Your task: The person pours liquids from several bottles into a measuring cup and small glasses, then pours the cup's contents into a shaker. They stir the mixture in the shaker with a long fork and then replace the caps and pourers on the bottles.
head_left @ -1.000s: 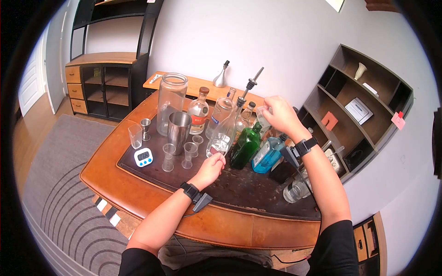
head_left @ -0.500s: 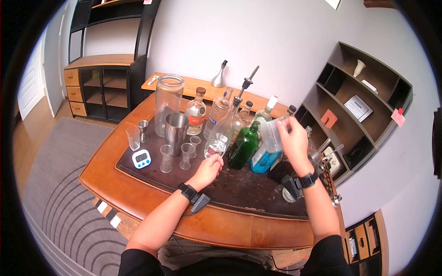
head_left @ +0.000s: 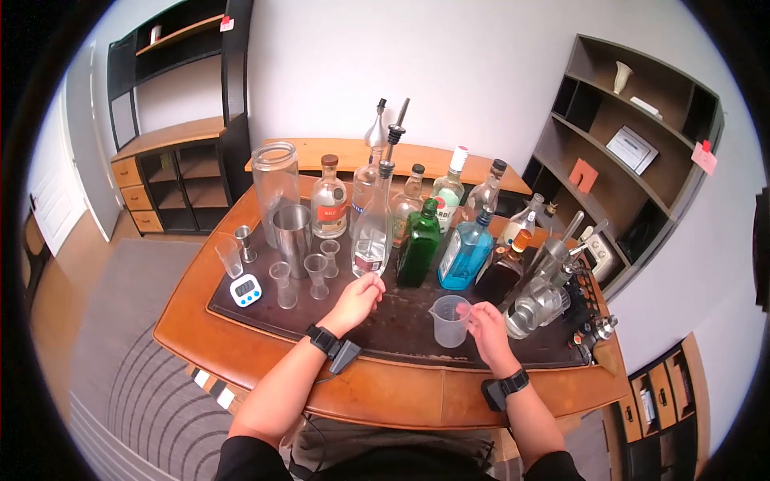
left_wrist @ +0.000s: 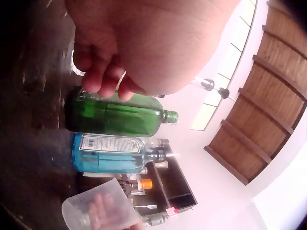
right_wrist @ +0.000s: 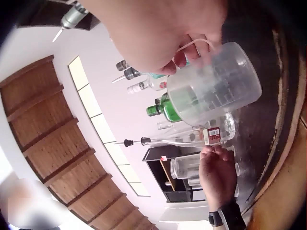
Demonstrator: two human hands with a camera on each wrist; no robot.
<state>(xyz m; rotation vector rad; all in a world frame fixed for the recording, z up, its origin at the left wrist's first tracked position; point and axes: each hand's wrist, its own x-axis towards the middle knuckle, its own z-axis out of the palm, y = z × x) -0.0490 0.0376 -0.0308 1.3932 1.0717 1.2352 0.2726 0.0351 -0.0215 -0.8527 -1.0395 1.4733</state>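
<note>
Low over the near part of the mat, my right hand holds a translucent plastic measuring cup by its side. Its spout faces left, and printed measuring marks show on its wall in the right wrist view. No liquid shows in it. My left hand rests on the mat with fingers loosely curled, just in front of a tall clear bottle with a metal pourer, and holds nothing. Behind the cup stand a green bottle and a blue bottle, both upright.
A metal shaker tin, small glasses, a large jar and a white timer stand at left. A dark bottle with an orange cap and a glass pitcher stand at right. More bottles line the back.
My right hand has come from among the back bottles down and toward me, bringing the measuring cup with it. My left hand has stayed by the tall clear bottle. The head view has shifted slightly.
</note>
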